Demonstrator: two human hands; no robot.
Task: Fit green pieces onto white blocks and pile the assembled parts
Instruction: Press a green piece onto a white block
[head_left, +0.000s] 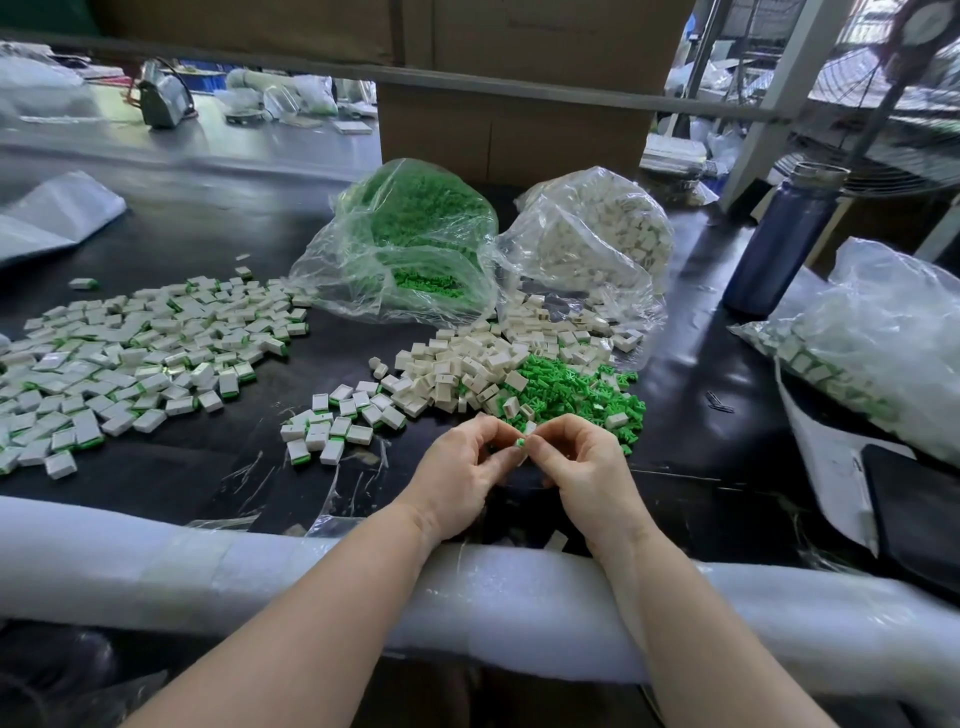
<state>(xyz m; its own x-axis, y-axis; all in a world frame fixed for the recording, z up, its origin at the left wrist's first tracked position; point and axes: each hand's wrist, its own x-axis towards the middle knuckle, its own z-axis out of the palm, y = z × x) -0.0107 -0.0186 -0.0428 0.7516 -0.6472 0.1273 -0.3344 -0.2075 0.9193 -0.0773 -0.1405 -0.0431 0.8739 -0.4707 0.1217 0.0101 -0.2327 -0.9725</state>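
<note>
Left hand and right hand, fingers curled and fingertips meeting, together pinch a small green plastic piece above the black worktable, just before the loose heap of white plastic blocks.

**Bright daylight, soft shadows, wide-angle bend**

We see an evenly lit scene, with daylight entering from the upper right behind the fan guard. Glare streaks the dark tabletop at upper left and flashes off the clear plastic bags. Shadows under the parts are faint. Straight edges bow toward the corners, and the far background looks soft while the centre stays sharp.
</note>
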